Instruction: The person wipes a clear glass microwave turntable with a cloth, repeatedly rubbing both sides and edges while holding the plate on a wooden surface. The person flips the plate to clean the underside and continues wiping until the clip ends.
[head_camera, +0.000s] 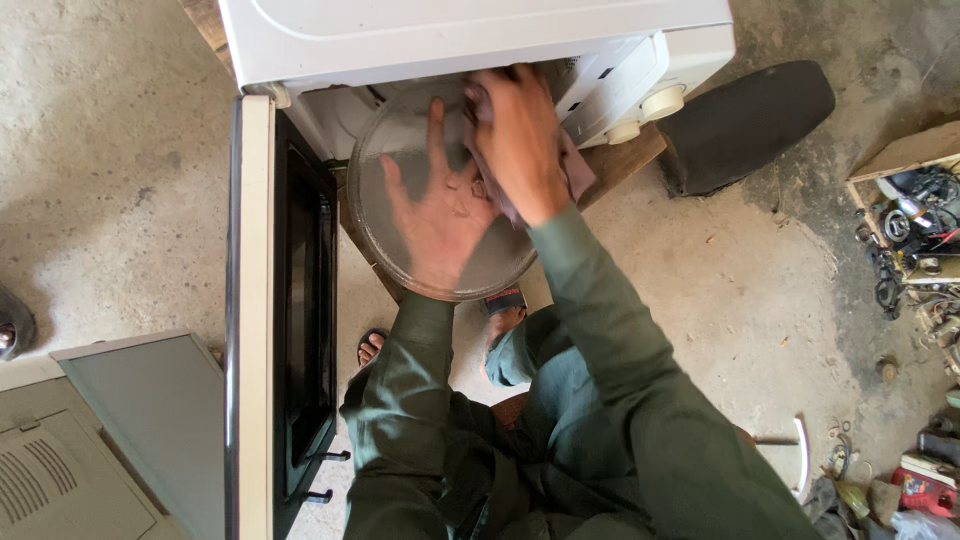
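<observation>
The left hand (440, 225) spreads flat under the round glass plate (400, 140), fingers open, holding it up level at the mouth of the white microwave (480, 35). The right hand (520, 140) lies on the plate's top, grip closed on a dark cloth (575, 170) at the far right edge.

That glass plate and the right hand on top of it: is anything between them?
Yes. In the head view a dark cloth lies under the right hand, against the plate. The left hand shows through the glass from below.
</observation>
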